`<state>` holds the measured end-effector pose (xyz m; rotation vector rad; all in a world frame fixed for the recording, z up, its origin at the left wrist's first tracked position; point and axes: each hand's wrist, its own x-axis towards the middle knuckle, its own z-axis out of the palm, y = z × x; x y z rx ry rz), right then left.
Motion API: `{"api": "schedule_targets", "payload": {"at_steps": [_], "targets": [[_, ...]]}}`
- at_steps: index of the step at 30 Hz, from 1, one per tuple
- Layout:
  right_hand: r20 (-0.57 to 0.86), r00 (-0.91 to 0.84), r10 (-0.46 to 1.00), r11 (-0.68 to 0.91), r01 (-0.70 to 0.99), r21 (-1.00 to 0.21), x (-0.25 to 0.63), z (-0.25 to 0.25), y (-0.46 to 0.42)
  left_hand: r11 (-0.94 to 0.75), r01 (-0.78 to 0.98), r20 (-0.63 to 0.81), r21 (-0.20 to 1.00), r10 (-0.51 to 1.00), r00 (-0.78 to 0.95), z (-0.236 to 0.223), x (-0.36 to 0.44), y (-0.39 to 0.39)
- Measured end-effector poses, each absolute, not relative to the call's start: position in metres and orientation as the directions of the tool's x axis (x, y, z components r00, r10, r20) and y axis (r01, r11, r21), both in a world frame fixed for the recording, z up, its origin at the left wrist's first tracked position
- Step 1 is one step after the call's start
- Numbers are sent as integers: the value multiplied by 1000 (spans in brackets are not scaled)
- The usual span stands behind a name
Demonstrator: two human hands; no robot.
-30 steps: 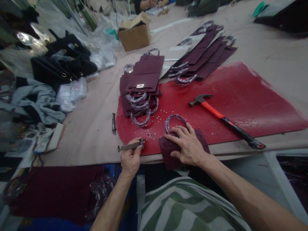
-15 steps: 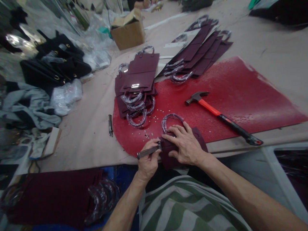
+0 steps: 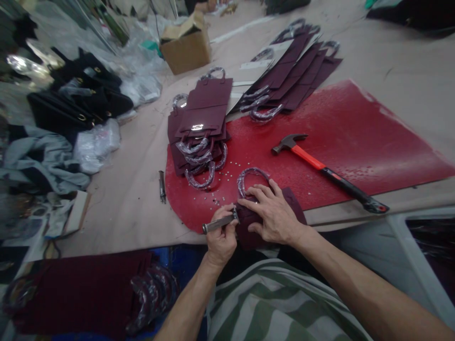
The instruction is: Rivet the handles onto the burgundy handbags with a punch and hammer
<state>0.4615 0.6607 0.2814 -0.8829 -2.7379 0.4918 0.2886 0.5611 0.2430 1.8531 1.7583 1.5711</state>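
My left hand is closed round a metal punch, its working end at the left edge of a burgundy bag panel. Fingers spread, my right hand lies flat on that panel. A plastic-wrapped handle loops up from the panel's far side onto a red mat. To the right on the mat rests a claw hammer with a red and black handle. Small punched-out bits lie scattered left of the handle. The contact between punch tip and panel is too small to make out.
Burgundy panels with wrapped handles are stacked on the mat, behind it and at lower left. Another metal tool lies left of the mat. Black bags and a cardboard box stand farther back.
The view has shifted very slightly. My left hand and the punch have barely moved, and my right hand stays on the panel.
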Motion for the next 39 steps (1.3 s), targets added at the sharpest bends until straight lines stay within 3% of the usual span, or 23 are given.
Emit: {"api": "schedule_targets", "payload": {"at_steps": [13,23,35,39], "targets": [[143,-789,597,765,507,-397,461,279,660,-265,646,544,716,791,-278,240,296,556],[137,-787,601,761,512,-398,461,278,662,-343,662,543,666,831,-116,256,287,570],[160,-780,605,757,502,-419,461,277,660,-296,715,490,633,868,-75,261,293,575],[224,-784,579,765,427,-482,465,277,661,-286,714,497,639,862,-99,259,294,575]]}}
